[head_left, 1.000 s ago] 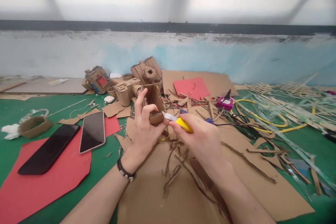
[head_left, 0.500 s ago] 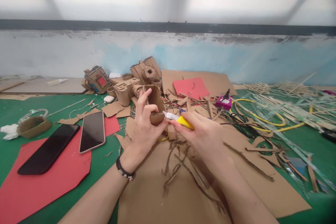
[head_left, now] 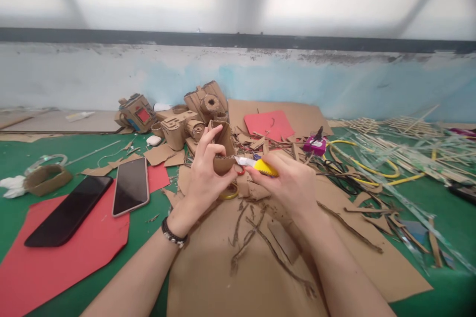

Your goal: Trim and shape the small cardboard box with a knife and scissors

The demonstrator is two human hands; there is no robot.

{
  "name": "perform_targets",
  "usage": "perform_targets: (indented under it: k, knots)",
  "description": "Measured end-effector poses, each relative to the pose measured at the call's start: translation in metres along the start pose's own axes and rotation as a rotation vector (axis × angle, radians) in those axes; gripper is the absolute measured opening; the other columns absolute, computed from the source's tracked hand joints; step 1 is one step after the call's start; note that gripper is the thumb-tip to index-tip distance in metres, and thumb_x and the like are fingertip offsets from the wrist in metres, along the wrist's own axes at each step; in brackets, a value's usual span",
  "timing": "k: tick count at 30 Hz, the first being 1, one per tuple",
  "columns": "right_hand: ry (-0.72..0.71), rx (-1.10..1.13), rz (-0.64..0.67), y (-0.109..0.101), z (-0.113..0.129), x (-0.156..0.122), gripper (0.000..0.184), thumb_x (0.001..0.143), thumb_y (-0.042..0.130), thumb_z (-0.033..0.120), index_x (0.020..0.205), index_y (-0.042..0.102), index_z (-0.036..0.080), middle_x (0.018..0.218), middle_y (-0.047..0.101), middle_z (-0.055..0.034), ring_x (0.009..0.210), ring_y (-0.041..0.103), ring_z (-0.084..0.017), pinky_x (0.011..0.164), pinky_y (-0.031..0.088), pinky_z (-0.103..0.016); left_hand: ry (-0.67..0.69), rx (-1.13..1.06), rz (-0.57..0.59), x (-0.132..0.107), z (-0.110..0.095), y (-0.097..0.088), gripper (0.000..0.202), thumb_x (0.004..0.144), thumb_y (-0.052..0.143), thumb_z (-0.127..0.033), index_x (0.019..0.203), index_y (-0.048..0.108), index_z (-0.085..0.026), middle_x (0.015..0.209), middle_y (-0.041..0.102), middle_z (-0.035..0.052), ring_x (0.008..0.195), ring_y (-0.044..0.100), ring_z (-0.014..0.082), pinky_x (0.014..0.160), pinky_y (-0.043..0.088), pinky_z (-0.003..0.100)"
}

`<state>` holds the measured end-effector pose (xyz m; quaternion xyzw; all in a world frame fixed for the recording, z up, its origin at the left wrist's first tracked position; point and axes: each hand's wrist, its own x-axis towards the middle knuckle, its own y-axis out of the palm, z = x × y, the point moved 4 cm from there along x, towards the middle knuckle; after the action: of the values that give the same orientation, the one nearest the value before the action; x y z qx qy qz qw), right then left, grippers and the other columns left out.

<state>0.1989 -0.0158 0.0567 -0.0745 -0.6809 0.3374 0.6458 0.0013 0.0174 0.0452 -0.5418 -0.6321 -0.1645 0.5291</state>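
My left hand point(head_left: 206, 178) grips a small open cardboard box point(head_left: 224, 164) by its near wall, thumb in front and fingers over the side. In my right hand point(head_left: 286, 183) is a yellow utility knife point(head_left: 266, 168), its blade pointing left. The blade tip meets or nearly meets the box's near right corner; I cannot tell which. Below the hands lies a large cardboard sheet point(head_left: 208, 277) with torn cardboard strips point(head_left: 256, 233) on it. A yellow ring-shaped thing point(head_left: 229, 192), partly hidden, shows under my left hand.
Two phones point(head_left: 130, 185) point(head_left: 70, 213) lie at the left, the black one on red paper point(head_left: 92, 252). Cardboard camera models point(head_left: 178, 126) stand behind the box. A purple plug adapter point(head_left: 315, 144), a yellow cable point(head_left: 407, 179) and thin wooden sticks point(head_left: 412, 126) lie at the right.
The knife has shifted slightly right and its blade lies flatter against the box corner. The box has tilted a little in my left hand.
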Motion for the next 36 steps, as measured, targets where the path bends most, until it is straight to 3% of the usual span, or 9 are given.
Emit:
perform_targets:
  k: [4, 6, 8, 10, 12, 16, 20, 28, 36]
  knots:
    - [-0.025, 0.004, 0.007, 0.004, -0.003, 0.002, 0.064, 0.108, 0.050, 0.074, 0.075, 0.068, 0.022, 0.070, 0.070, -0.0015, 0.064, 0.057, -0.015, 0.067, 0.033, -0.031, 0.005, -0.045, 0.039, 0.004, 0.003, 0.000, 0.035, 0.087, 0.076, -0.011, 0.103, 0.049, -0.027, 0.164, 0.057, 0.0171, 0.162, 0.046, 0.0360, 0.127, 0.048, 0.062]
    - [0.006, 0.011, 0.025, 0.005, -0.017, 0.004, 0.062, 0.107, 0.051, 0.075, 0.079, 0.070, 0.023, 0.074, 0.073, -0.0028, 0.070, 0.061, -0.018, 0.076, 0.036, -0.033, 0.011, -0.061, 0.044, 0.005, 0.004, -0.004, 0.035, 0.088, 0.075, -0.013, 0.103, 0.048, -0.028, 0.162, 0.059, 0.0171, 0.161, 0.049, 0.0354, 0.126, 0.049, 0.062]
    - [0.120, -0.006, 0.027, 0.002, -0.040, 0.007, 0.064, 0.105, 0.048, 0.078, 0.081, 0.072, 0.024, 0.072, 0.072, -0.0034, 0.071, 0.062, -0.020, 0.076, 0.036, -0.034, -0.004, -0.091, 0.017, 0.005, 0.004, -0.014, 0.035, 0.088, 0.074, -0.013, 0.103, 0.046, -0.028, 0.161, 0.061, 0.0174, 0.157, 0.053, 0.0342, 0.125, 0.050, 0.061]
    - [0.311, -0.028, -0.044, -0.003, -0.064, 0.008, 0.067, 0.104, 0.046, 0.081, 0.078, 0.070, 0.025, 0.057, 0.060, 0.0002, 0.057, 0.051, -0.019, 0.065, 0.031, -0.032, -0.044, -0.118, -0.040, 0.005, 0.006, -0.025, 0.037, 0.087, 0.075, -0.015, 0.104, 0.045, -0.029, 0.161, 0.061, 0.0179, 0.155, 0.057, 0.0332, 0.124, 0.051, 0.060]
    - [0.416, -0.016, -0.064, -0.006, -0.073, 0.008, 0.066, 0.101, 0.047, 0.083, 0.079, 0.068, 0.025, 0.057, 0.057, 0.0009, 0.054, 0.049, -0.019, 0.059, 0.029, -0.030, -0.071, -0.126, -0.074, 0.004, 0.006, -0.031, 0.037, 0.088, 0.075, -0.017, 0.107, 0.045, -0.029, 0.162, 0.060, 0.0179, 0.155, 0.057, 0.0327, 0.123, 0.052, 0.059]
    - [0.262, 0.212, 0.170, 0.006, -0.032, 0.008, 0.069, 0.104, 0.045, 0.081, 0.069, 0.059, 0.024, 0.059, 0.058, 0.0020, 0.053, 0.051, -0.015, 0.055, 0.031, -0.027, -0.087, -0.110, -0.026, -0.001, 0.003, -0.024, 0.039, 0.090, 0.076, -0.022, 0.118, 0.050, -0.029, 0.167, 0.056, 0.0172, 0.155, 0.057, 0.0329, 0.120, 0.056, 0.057]
    - [0.135, 0.237, 0.125, 0.001, 0.008, 0.008, 0.077, 0.105, 0.039, 0.085, 0.061, 0.053, 0.022, 0.053, 0.053, 0.0026, 0.048, 0.042, -0.011, 0.053, 0.029, -0.027, -0.092, -0.088, 0.002, -0.005, 0.000, -0.015, 0.048, 0.093, 0.079, -0.029, 0.131, 0.050, -0.032, 0.172, 0.051, 0.0166, 0.155, 0.057, 0.0334, 0.117, 0.059, 0.056]
    - [-0.010, 0.135, -0.041, -0.009, 0.015, 0.007, 0.074, 0.108, 0.042, 0.078, 0.069, 0.070, 0.021, 0.053, 0.057, 0.0010, 0.046, 0.042, -0.011, 0.051, 0.025, -0.029, -0.052, -0.152, -0.028, -0.007, -0.005, -0.008, 0.038, 0.094, 0.082, -0.027, 0.105, 0.046, -0.028, 0.168, 0.055, 0.0211, 0.157, 0.054, 0.0331, 0.122, 0.053, 0.057]
    - [-0.044, 0.104, -0.067, -0.011, 0.023, 0.008, 0.076, 0.112, 0.038, 0.074, 0.068, 0.069, 0.021, 0.053, 0.057, 0.0007, 0.048, 0.041, -0.011, 0.051, 0.026, -0.030, 0.011, -0.167, -0.054, -0.007, -0.006, -0.007, 0.037, 0.095, 0.083, -0.031, 0.104, 0.046, -0.027, 0.165, 0.058, 0.0209, 0.155, 0.057, 0.0337, 0.119, 0.055, 0.057]
